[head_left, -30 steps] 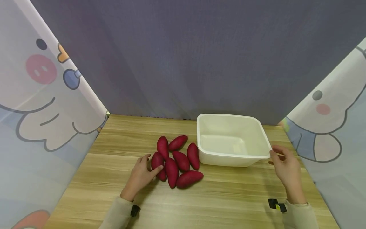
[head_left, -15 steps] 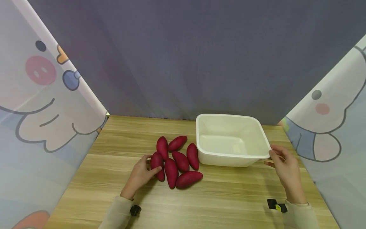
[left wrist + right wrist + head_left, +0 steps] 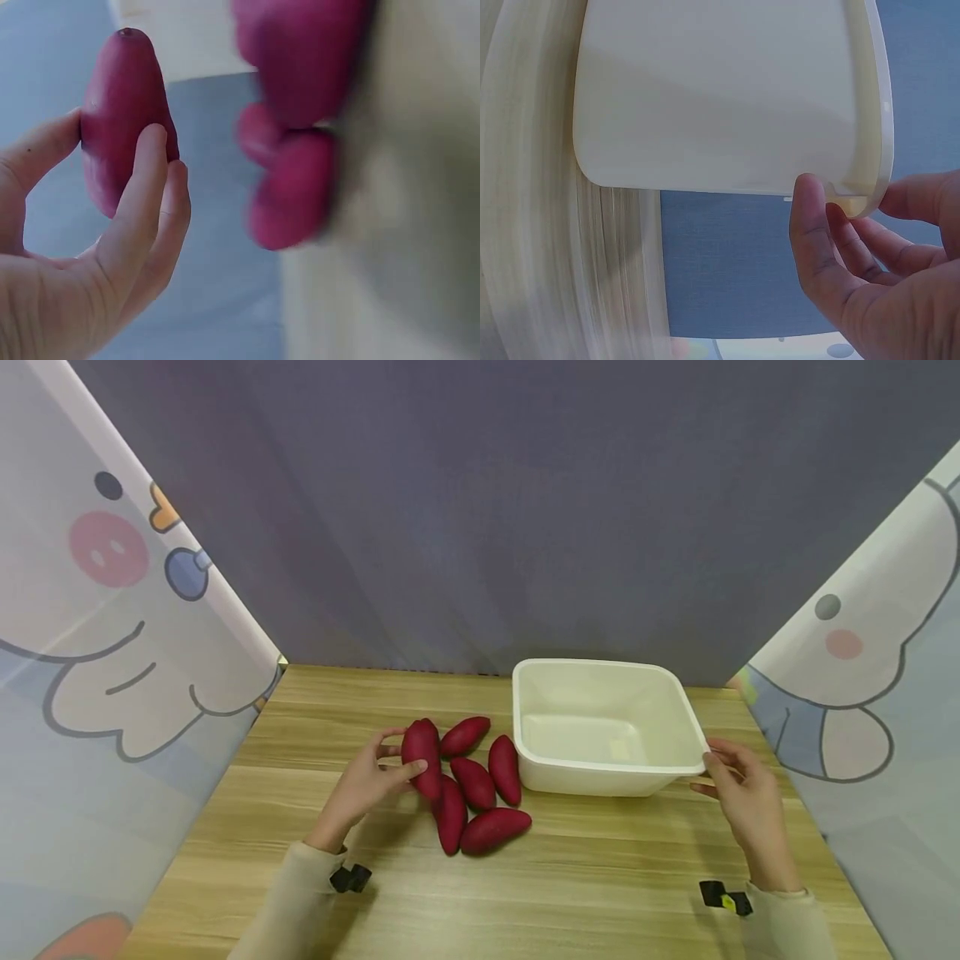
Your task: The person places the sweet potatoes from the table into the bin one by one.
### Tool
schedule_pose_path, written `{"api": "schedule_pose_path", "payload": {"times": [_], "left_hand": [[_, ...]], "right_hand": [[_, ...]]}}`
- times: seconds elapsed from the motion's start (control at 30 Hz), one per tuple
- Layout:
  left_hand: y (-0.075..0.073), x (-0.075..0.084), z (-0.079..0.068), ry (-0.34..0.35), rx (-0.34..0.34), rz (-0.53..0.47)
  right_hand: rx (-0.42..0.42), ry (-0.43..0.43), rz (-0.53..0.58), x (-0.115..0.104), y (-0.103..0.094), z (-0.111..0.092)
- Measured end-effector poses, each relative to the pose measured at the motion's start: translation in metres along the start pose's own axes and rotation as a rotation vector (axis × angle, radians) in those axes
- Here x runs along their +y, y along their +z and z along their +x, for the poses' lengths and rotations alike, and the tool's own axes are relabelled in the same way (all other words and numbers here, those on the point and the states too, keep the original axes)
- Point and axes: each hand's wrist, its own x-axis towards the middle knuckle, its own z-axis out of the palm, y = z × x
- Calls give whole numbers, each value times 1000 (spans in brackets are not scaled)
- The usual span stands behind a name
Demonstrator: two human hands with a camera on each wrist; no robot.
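Note:
My left hand (image 3: 365, 785) pinches a dark red sweet potato (image 3: 422, 756) between thumb and fingers. In the left wrist view this sweet potato (image 3: 124, 112) is held up apart from the others, which are blurred. It mostly hides another one behind it in the head view. Several more lie close together on the table: one sweet potato (image 3: 466, 737) at the back, another (image 3: 505, 770) beside the white plastic basin (image 3: 611, 781), a third (image 3: 497, 831) nearest the front. At the basin's front right corner, my right hand (image 3: 752, 797) grips the rim, thumb and fingers around it (image 3: 877, 285).
The basin's inside shows a bare floor. All of this stands on a wood-grain table (image 3: 525, 902). A grey-blue cloth (image 3: 487, 510) hangs behind the table's back edge, and cartoon-printed sheets (image 3: 112, 652) close in both sides.
My left hand has lifted the leftmost sweet potato off the table, up and slightly toward the back. The right hand stays at the basin's corner, and the basin has hardly moved.

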Motion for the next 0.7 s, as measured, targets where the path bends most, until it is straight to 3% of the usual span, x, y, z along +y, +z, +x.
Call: {"api": "schedule_pose_path", "payload": {"times": [0.17,0.33,0.5,0.7], "left_hand": [[7,47,27,81,-79,-31],[27,91,62,112,-143,-71],[60,120,98,101,-216,-104],[109,138,129,62,-311,-93]], "right_hand": [[-2,5,-6,-2,0,0],[4,7,-8,-3,1,-1],[-4,6,-14,-3,3,-2],[-9,-1,-55,-1,7,-3]]}}
